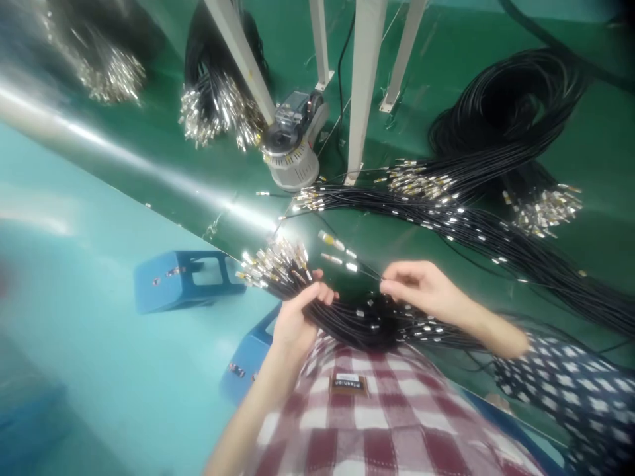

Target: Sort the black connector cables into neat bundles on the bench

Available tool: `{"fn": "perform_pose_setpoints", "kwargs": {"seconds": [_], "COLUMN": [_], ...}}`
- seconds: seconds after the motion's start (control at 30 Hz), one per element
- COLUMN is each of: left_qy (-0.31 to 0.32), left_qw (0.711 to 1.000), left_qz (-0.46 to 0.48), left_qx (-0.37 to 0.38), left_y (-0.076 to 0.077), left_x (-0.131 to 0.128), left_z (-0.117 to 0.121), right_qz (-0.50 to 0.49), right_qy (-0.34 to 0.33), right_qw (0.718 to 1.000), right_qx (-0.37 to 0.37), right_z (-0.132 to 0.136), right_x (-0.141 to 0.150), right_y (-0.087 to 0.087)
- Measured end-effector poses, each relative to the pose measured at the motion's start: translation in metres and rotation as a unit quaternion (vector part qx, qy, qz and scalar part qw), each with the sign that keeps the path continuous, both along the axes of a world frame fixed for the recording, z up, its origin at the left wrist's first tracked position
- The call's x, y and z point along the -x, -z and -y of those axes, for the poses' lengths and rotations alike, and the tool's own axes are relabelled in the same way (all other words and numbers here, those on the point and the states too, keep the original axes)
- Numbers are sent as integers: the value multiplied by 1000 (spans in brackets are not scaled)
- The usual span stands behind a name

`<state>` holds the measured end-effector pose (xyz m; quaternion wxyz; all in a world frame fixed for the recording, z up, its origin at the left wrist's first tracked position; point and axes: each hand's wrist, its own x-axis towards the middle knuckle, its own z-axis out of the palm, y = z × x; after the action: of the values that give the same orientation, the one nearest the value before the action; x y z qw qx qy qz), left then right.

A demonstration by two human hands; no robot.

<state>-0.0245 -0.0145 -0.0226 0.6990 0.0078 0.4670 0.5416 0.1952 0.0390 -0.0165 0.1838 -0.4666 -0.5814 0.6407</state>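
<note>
Bundle of black cables (342,324) is in L hand (297,314), fingers wrapped round it just below its metal ends (278,261), at near edge of green surface (238,205), right in front of the person's checked garment (342,423). R hand (421,287), in a dark patterned sleeve (560,383), has thumb & fingers closed in a pinch on two thin cables (367,270); their tips, w/ metal connectors, point L twd the bundle, apart from it. Beyond, a long spread of cables (496,244) runs R across surface, & a coiled bunch (476,106) lies upper R. Round-based device (292,149) stands approx mid-surface by white legs (364,79); its boxy top is see-thru, contents too blurred to make out. Upper L: two more cable bunches, one nearer the device (213,99), other farther L & blurry (109,76), ends facing the person. Below surface edge, blue stool (163,281) on pale floor (99,370), 2nd one (243,367) partly behind L forearm.
</note>
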Motion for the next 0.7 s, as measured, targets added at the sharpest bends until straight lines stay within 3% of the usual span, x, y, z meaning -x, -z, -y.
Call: {"fn": "perform_pose_setpoints", "kwargs": {"seconds": [0.2, 0.5, 0.7], "left_qy": [44, 35, 28], "left_qw": [998, 999, 999], "left_qz": [4, -2, -15], "left_qx": [-44, -4, -18], "left_y": [-9, -17, -16], "left_x": [-7, -14, -15], "left_z": [3, 1, 3], "right_qz": [5, -4, -8], "right_qy": [-14, -63, -21], "right_qw": [999, 995, 998], "right_qx": [47, 74, 66], "right_z": [36, 44, 46], "right_x": [-22, -21, -31], "right_y": [-10, -10, -9]}}
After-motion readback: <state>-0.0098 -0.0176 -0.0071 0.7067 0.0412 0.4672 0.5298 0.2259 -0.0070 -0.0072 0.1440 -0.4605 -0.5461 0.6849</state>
